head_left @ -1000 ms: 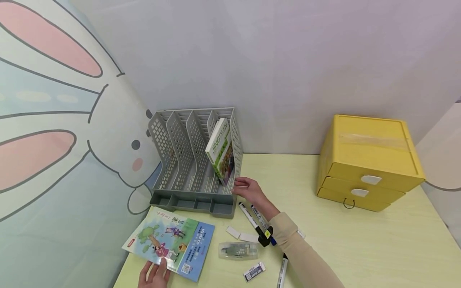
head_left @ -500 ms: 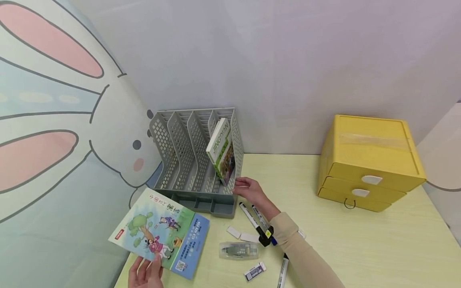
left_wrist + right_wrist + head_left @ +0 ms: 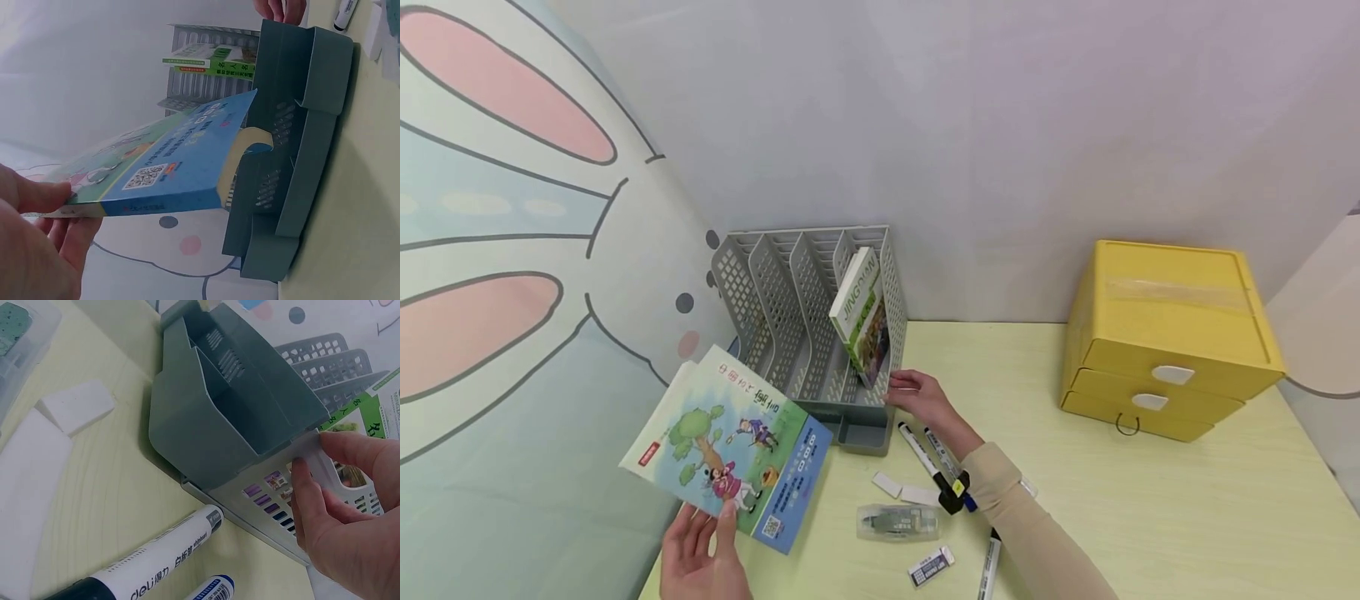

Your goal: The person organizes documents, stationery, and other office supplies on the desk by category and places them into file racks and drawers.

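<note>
My left hand (image 3: 703,550) pinches a thin picture book (image 3: 722,433) by its lower edge, thumb on the cover and fingers beneath. The book is raised and tilted, its far corner overlapping the front left of a grey file rack (image 3: 775,283). In the left wrist view, the blue end of its cover (image 3: 169,169) points toward the rack's front tray (image 3: 325,69). My right hand (image 3: 928,404) grips the rack's right side wall near the front, thumb over the edge and fingers outside. A green and white book (image 3: 861,312) leans upright in the rack's rightmost slot.
Whiteboard markers (image 3: 917,446) lie under and beside my right forearm. Two white blocks (image 3: 887,483), a clear-cased correction tape (image 3: 897,522) and a boxed eraser (image 3: 930,567) lie in front of the rack. At the right stands a yellow drawer box (image 3: 1172,308); walls close in behind and left.
My left hand has lifted the picture book off the table, up and slightly left, tilting it toward the rack. My right hand stays at the rack's side.
</note>
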The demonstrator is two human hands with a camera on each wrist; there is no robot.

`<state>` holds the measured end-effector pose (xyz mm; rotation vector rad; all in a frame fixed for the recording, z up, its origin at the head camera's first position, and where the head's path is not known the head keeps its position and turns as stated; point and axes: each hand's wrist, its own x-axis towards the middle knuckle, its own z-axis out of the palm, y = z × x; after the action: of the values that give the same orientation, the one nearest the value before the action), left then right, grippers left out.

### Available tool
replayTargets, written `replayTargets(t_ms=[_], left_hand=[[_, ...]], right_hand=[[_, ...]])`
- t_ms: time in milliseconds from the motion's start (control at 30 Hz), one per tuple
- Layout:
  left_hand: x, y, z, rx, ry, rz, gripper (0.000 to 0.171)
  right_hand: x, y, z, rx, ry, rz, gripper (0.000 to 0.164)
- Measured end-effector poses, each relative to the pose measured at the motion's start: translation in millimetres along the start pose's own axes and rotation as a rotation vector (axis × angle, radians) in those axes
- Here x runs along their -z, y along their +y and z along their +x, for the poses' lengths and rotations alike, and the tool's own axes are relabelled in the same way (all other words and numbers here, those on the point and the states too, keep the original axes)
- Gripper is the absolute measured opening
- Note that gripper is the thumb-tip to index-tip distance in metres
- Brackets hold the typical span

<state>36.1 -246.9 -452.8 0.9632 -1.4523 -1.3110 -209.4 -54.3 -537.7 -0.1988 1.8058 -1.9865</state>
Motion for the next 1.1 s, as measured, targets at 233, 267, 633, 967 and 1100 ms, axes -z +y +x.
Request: replayTargets(t_ms=[233, 267, 633, 967, 1100], left_hand=[[-20.1, 16.9, -1.0, -0.137, -0.098, -0.199, 0.035], [-23.0, 18.9, -0.9, -0.155, -0.119, -0.201, 0.035], [-58.0, 30.3, -3.9, -0.324, -0.321, -0.264, 0.032], [-89.8, 30.5, -11.3, -0.394, -0.432, -0.246, 0.032], [-104.4, 27.6, -11.9, -0.392, -0.458, -0.251, 0.031]], right_hand=[[0, -1, -1, -0.006, 0.010, -0.010, 0.053], [0, -1, -1, -0.006, 0.011, -0.010, 0.053], [-1, 0, 1, 0.000, -0.006, 0.005, 0.053], [-2, -1, 0, 0.003, 0.008, -0.006, 0.050], [-2, -1, -1, -0.001, 0.010, -0.004, 0.050]])
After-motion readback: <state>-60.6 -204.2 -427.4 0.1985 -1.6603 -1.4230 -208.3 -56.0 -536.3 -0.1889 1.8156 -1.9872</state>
